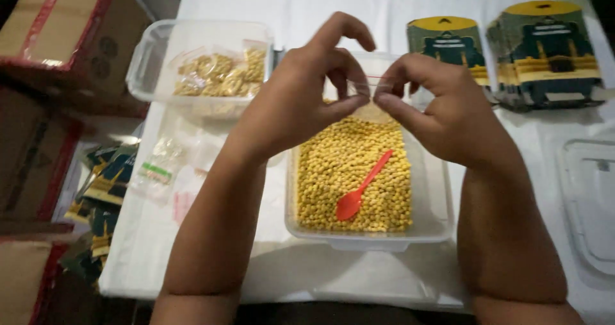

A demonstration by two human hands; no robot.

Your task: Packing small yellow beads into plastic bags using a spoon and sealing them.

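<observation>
My left hand [306,94] and my right hand [435,110] are raised over a clear plastic tub [430,225] of small yellow beans [349,171]. Both pinch the top edge of a small clear zip bag [366,94] with a thin red strip, thumbs and forefingers meeting at its opening. The bag hangs between the hands, and its lower part seems to hold some beans. A red plastic spoon [360,189] lies on the beans in the tub, below the hands.
A second clear tub [144,62] at the back left holds filled small bags. Empty zip bags [163,168] lie left of my arm. Green-and-yellow printed packets [544,52] stand at the back right, more lie at the left edge. A clear lid [589,197] sits right. Cardboard boxes [57,36] are left.
</observation>
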